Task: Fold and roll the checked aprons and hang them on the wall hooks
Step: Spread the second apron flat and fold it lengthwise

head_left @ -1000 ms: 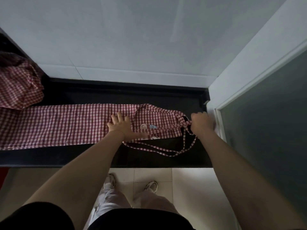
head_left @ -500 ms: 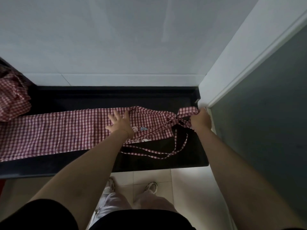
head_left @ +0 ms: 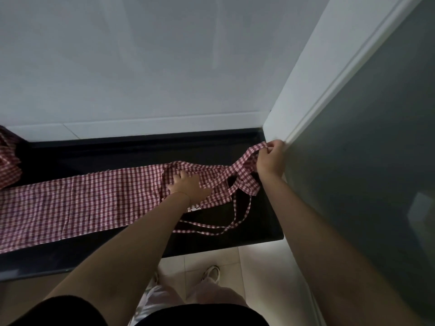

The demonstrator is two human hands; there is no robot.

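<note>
Now, tabletop [head_left: 259, 234]: dark and long, it carries the apron along the wall.
Apron [head_left: 82, 203]: folded into a long strip and lying flat, likely so it can be rolled up next.
Other apron [head_left: 7, 170]: a bunched heap at the far left edge.
Left hand [head_left: 188, 187]: fingers flat, pressing the bib down so the cloth does not slide.
Right hand [head_left: 270, 161]: pinches the strap [head_left: 249, 156] and lifts it off the tabletop by the door frame.
Change: a second ago the strap was down low; now it is pulled up and tight.
</note>
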